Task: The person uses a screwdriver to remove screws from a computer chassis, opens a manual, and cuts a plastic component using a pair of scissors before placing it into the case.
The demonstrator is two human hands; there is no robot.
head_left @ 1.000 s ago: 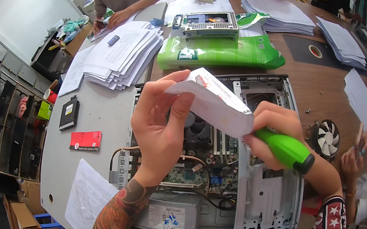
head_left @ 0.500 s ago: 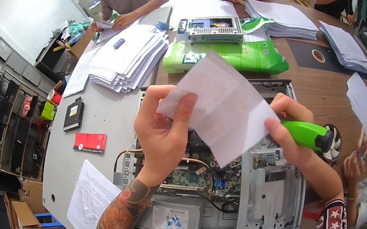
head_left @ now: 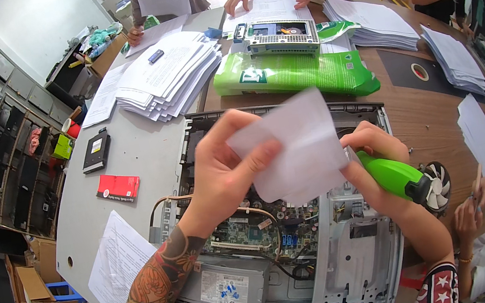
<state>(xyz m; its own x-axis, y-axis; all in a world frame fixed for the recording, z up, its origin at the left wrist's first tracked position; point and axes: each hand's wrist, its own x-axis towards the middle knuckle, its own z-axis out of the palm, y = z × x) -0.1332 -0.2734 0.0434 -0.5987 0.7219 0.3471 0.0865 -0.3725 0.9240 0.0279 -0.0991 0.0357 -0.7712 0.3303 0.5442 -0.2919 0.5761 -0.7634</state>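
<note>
Pinching a white paper sheet (head_left: pixel 294 152) between thumb and fingers, the left hand (head_left: pixel 223 171) holds it above an open desktop computer chassis (head_left: pixel 354 264). The right hand (head_left: pixel 377 148) grips a green-and-black tool handle (head_left: pixel 393 176) by the sheet's right edge; whether it touches the sheet, I cannot tell. A cooling fan (head_left: pixel 437 188) sits right of the chassis on the bench (head_left: pixel 150 157); beyond lies a green package (head_left: pixel 300 74).
</note>
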